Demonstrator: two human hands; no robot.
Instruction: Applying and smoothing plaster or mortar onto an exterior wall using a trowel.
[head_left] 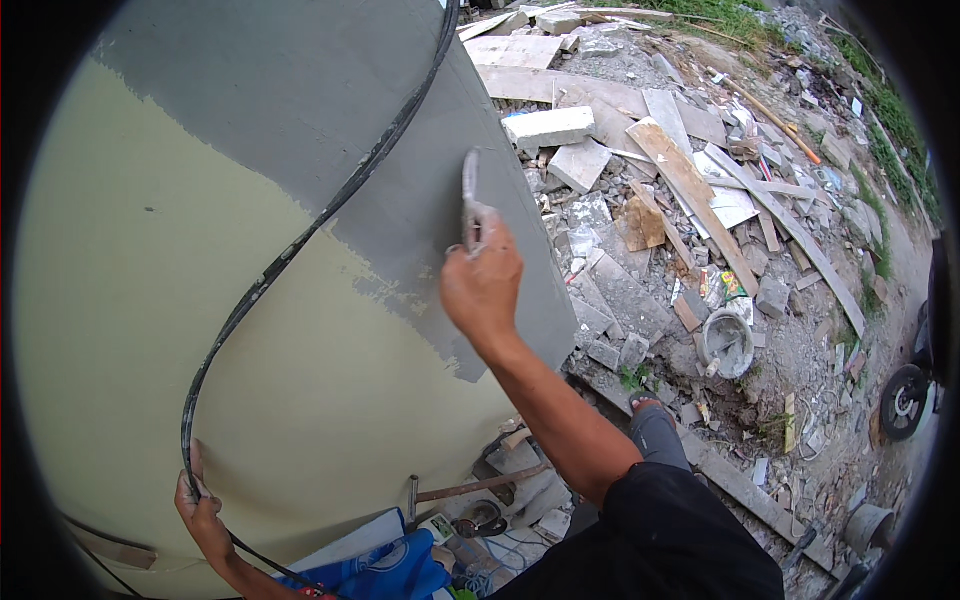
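Note:
My right hand (484, 280) is closed round a plaster-smeared trowel (470, 178), its pale narrow edge showing against the grey-coated part of the wall (400, 190). The fingers hide most of its handle. Down at the lower left, my left hand (202, 512) grips a thick black cable (226, 330). From there the cable curves up across the wall to the top of the picture. Pale yellow-green wall (140, 300) shows left of and below the grey coat, with a ragged border between the two.
Beyond the wall's right edge lies rubble with broken blocks (548, 127) and planks (690, 195). A plaster-coated bucket (727, 344) stands among it. Below the wall are a hammer (478, 487) and a blue cloth or bag (385, 570). A wheel (904, 402) shows at far right.

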